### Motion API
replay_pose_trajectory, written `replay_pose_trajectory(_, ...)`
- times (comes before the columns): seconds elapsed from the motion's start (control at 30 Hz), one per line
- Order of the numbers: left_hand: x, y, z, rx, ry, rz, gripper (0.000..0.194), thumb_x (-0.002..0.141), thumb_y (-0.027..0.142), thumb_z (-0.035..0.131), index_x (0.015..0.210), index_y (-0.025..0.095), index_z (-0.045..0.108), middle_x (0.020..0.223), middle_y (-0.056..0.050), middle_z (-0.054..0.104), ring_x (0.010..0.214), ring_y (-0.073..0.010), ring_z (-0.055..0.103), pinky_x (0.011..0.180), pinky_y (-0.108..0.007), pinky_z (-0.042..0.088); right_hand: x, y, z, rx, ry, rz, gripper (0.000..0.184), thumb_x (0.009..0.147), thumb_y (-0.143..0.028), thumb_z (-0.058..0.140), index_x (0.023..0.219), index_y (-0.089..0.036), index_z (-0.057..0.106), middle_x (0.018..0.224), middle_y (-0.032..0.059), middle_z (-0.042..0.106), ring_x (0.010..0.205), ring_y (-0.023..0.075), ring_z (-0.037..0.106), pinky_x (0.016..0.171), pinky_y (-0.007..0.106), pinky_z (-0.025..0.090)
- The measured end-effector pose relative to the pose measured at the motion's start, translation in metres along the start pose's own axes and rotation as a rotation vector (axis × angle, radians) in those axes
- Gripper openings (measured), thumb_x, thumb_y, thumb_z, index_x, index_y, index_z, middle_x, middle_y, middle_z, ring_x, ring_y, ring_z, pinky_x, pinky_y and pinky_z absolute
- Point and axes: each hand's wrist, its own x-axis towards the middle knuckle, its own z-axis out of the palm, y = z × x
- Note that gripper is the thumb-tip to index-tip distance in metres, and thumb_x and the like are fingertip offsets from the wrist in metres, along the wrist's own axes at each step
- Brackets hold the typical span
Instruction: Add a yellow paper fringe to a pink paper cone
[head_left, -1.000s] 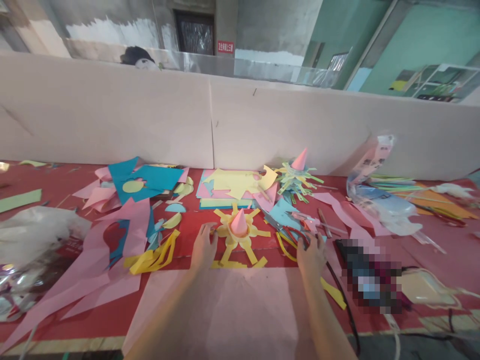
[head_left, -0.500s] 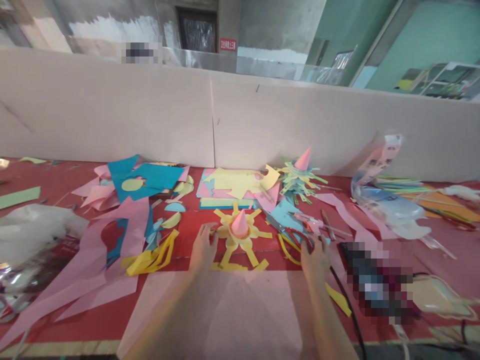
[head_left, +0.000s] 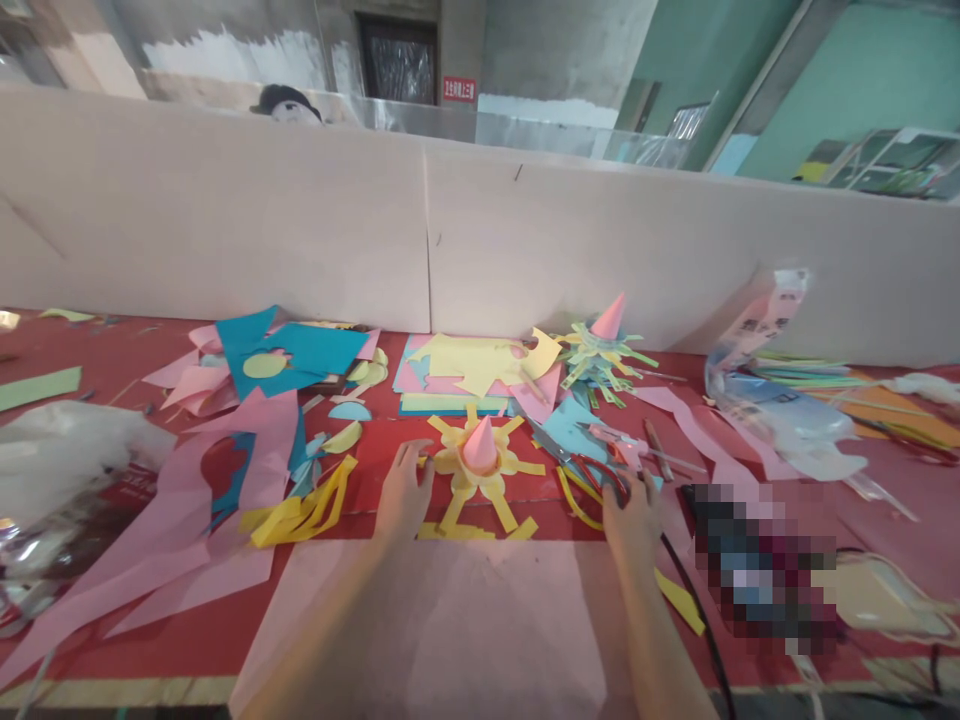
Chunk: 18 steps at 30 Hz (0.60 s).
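A yellow paper flower [head_left: 491,470] with long strip arms lies on the red table, and a pink paper cone [head_left: 481,445] stands upright at its middle. At its left side is my left hand [head_left: 405,492], with thumb and fingertips closed around the end of one yellow strip. My right hand [head_left: 631,510] rests to the right, its fingers loosely apart at the red-handled scissors [head_left: 596,475]. A pink glue gun [head_left: 624,448] lies just beyond those fingertips. The large pink sheet [head_left: 450,620] is spread below my forearms.
Cut yellow strips [head_left: 307,510] and blue paper scraps [head_left: 255,360] lie on the left, beside a plastic bag [head_left: 75,450]. A second layered paper piece with a pink cone [head_left: 609,318] stands behind. A black cable [head_left: 697,600] runs past my right forearm. A pale partition [head_left: 562,250] bounds the table.
My hands, the flower and the tools stay in place. The view shifts very slightly.
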Motion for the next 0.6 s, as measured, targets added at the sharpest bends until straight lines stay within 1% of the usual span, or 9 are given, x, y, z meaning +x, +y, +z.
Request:
replay_pose_trajectory(0.1, -0.001, 0.001, 0.000, 0.004, -0.006, -0.010, 0.023, 0.083, 0.019, 0.042, 0.104, 0.022, 0.052, 0.105, -0.006, 0.057, 0.093, -0.0186, 0.059, 0.082, -0.033, 0.048, 0.001, 0.003, 0.000, 0.014, -0.002, 0.002, 0.045, 0.073, -0.038, 0.047, 0.109, -0.014, 0.058, 0.128, 0.0173, 0.048, 0.113, 0.0310, 0.046, 0.090, 0.043, 0.037)
replay_pose_trajectory(0.2, -0.003, 0.001, 0.002, 0.004, -0.020, -0.022, 0.023, 0.083, 0.019, 0.042, 0.103, 0.022, 0.052, 0.106, -0.006, 0.057, 0.094, -0.0188, 0.058, 0.083, -0.034, 0.047, 0.008, 0.007, -0.003, 0.012, -0.013, 0.028, 0.049, 0.076, -0.039, 0.045, 0.116, -0.011, 0.053, 0.114, 0.0176, 0.057, 0.097, 0.0279, 0.054, 0.081, 0.038, 0.041)
replay_pose_trajectory(0.27, -0.004, 0.001, 0.005, -0.016, -0.029, -0.016, 0.022, 0.083, 0.018, 0.041, 0.102, 0.022, 0.052, 0.105, -0.006, 0.057, 0.095, -0.0185, 0.058, 0.084, -0.033, 0.047, 0.018, 0.011, -0.006, -0.004, -0.014, 0.049, 0.048, 0.079, -0.039, 0.041, 0.114, -0.009, 0.053, 0.105, 0.0174, 0.061, 0.090, 0.0263, 0.056, 0.077, 0.036, 0.042)
replay_pose_trajectory(0.33, -0.006, 0.001, 0.008, -0.041, -0.040, -0.004, 0.021, 0.083, 0.017, 0.041, 0.099, 0.022, 0.052, 0.104, -0.006, 0.057, 0.096, -0.0184, 0.057, 0.085, -0.033, 0.046, 0.031, 0.015, -0.009, -0.025, -0.017, 0.065, 0.045, 0.080, -0.040, 0.039, 0.111, -0.010, 0.055, 0.102, 0.0167, 0.062, 0.088, 0.0257, 0.056, 0.077, 0.036, 0.042)
replay_pose_trajectory(0.4, -0.009, 0.002, 0.010, -0.056, -0.061, 0.003, 0.020, 0.083, 0.017, 0.041, 0.098, 0.021, 0.052, 0.104, -0.006, 0.056, 0.097, -0.0183, 0.056, 0.087, -0.034, 0.045, 0.047, 0.018, -0.009, -0.049, -0.044, 0.075, 0.043, 0.079, -0.042, 0.042, 0.103, -0.011, 0.058, 0.093, 0.0160, 0.063, 0.086, 0.0265, 0.056, 0.076, 0.036, 0.041)
replay_pose_trajectory(0.5, -0.011, 0.003, 0.012, -0.037, -0.108, -0.002, 0.021, 0.084, 0.018, 0.040, 0.100, 0.021, 0.052, 0.107, -0.006, 0.055, 0.098, -0.0182, 0.056, 0.088, -0.034, 0.045, 0.067, 0.021, -0.003, -0.072, -0.097, 0.069, 0.037, 0.074, -0.045, 0.048, 0.084, -0.011, 0.062, 0.085, 0.0165, 0.062, 0.084, 0.0283, 0.057, 0.078, 0.039, 0.040)
replay_pose_trajectory(0.6, -0.012, 0.004, 0.013, 0.003, -0.130, 0.002, 0.023, 0.083, 0.018, 0.041, 0.104, 0.020, 0.052, 0.110, -0.007, 0.054, 0.099, -0.0189, 0.055, 0.088, -0.035, 0.045, 0.074, 0.020, 0.006, -0.066, -0.090, 0.064, 0.038, 0.075, -0.047, 0.047, 0.076, -0.011, 0.059, 0.082, 0.0195, 0.061, 0.084, 0.0303, 0.056, 0.077, 0.042, 0.040)
